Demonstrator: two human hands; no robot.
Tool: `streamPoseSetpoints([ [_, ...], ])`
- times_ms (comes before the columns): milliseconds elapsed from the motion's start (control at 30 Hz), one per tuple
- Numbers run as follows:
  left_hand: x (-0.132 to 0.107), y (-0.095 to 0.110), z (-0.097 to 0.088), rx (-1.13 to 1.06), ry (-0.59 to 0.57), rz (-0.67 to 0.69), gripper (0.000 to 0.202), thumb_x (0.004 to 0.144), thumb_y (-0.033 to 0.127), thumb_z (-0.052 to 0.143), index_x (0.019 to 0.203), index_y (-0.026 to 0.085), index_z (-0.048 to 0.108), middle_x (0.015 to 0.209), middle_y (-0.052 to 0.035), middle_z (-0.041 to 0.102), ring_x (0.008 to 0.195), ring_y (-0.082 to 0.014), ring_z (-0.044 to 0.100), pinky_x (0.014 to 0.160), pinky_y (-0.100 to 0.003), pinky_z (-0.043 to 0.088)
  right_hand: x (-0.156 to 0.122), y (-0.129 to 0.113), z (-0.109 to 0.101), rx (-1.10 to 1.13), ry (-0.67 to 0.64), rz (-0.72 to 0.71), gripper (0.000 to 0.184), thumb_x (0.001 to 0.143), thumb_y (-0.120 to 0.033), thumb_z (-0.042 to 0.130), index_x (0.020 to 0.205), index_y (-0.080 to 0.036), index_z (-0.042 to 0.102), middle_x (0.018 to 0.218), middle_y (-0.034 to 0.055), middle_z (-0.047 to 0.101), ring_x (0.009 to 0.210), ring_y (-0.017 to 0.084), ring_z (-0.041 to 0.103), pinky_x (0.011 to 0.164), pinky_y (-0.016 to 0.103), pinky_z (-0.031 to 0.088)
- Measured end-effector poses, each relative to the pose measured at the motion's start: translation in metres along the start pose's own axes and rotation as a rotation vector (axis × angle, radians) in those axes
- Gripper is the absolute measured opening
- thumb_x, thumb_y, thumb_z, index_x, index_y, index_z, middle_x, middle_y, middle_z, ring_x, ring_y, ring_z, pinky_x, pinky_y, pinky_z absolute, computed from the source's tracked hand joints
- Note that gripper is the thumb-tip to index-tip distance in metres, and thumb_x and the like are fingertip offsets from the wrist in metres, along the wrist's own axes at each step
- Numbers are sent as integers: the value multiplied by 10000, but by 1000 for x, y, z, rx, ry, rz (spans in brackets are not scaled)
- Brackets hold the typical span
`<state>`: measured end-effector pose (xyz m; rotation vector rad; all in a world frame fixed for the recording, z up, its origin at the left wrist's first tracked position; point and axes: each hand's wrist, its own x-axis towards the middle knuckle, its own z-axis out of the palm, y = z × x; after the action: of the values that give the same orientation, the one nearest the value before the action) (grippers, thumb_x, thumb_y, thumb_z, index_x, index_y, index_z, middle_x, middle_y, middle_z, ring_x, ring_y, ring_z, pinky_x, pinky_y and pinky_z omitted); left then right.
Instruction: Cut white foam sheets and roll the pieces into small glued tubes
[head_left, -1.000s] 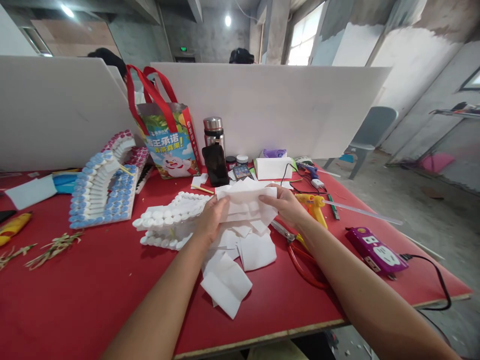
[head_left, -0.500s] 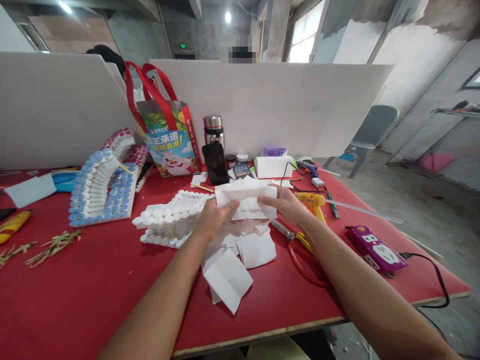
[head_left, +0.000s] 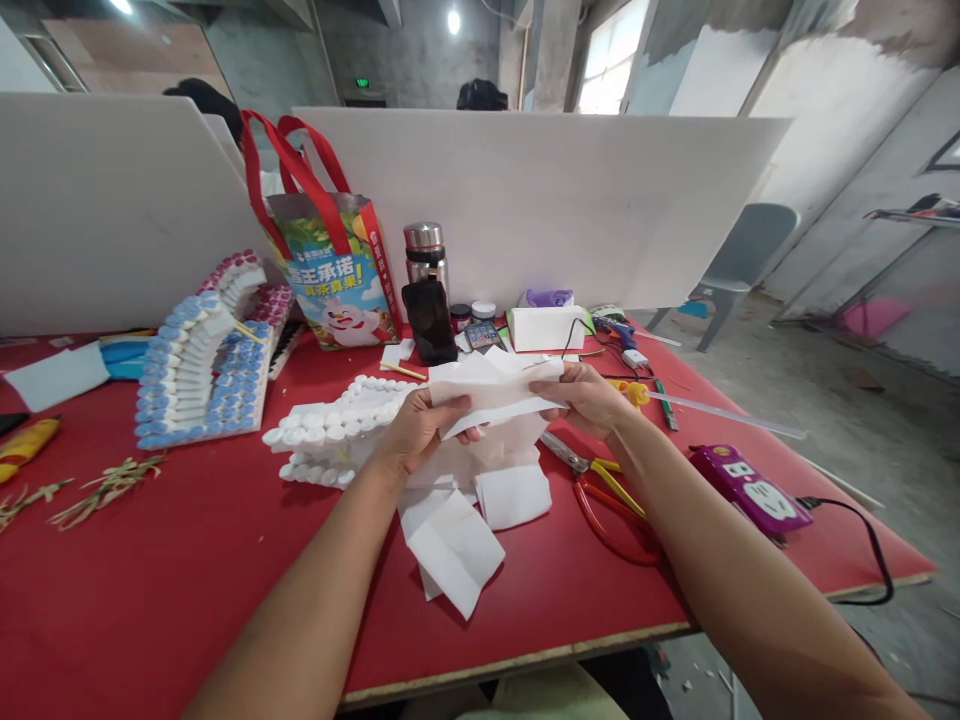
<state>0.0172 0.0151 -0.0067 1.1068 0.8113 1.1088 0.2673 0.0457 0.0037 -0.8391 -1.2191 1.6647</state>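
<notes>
Both hands hold one stack of white paper sheets [head_left: 495, 390] above the red table [head_left: 187, 560]. My left hand [head_left: 420, 430] grips the stack's left end with curled fingers. My right hand [head_left: 589, 395] pinches its right end. Under the hands lie several loose white paper pieces [head_left: 457, 545]. Just left of my left hand sits a white model made of bottle caps [head_left: 337, 430].
Red-handled scissors [head_left: 607, 500], a yellow glue gun [head_left: 637, 392] and a purple power strip [head_left: 750, 490] lie to the right. A blue-and-white cap model [head_left: 199, 365], a printed bag [head_left: 337, 270], a steel flask [head_left: 425, 255], a phone [head_left: 429, 320] and a white box [head_left: 546, 328] stand behind. White dividers [head_left: 540, 200] close the back.
Both hands have lifted the paper stack a little higher off the loose pieces, and it now tilts up toward the right hand. The view has shifted slightly.
</notes>
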Motion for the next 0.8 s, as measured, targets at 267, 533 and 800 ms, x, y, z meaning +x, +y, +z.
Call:
streamPoseSetpoints([
  [267, -6, 6, -18, -63, -240, -118, 151, 633, 197, 697, 731, 98, 755, 721, -165, 748, 636, -274, 722, 610, -342, 529, -5, -2, -2, -1, -122, -19, 82, 657, -112, 657, 686, -156, 719, 545, -24, 464, 495, 73, 350, 520, 248, 342],
  [533, -9, 14, -14, -141, -411, -497, 698, 755, 755, 624, 1090, 143, 614, 945, -215, 770, 685, -361, 754, 565, -397, 560, -10, -3, 11, -118, -173, -13, 126, 637, -131, 587, 650, -145, 712, 562, 2, 518, 501, 84, 381, 513, 239, 319],
  [800, -13, 9, 6, 193, -521, -487, 351, 748, 416, 844, 874, 119, 704, 771, -166, 772, 650, -255, 751, 641, -350, 599, -8, 2, 22, -275, -197, 22, 171, 615, -150, 563, 688, -150, 718, 558, -2, 546, 505, 92, 439, 506, 236, 339],
])
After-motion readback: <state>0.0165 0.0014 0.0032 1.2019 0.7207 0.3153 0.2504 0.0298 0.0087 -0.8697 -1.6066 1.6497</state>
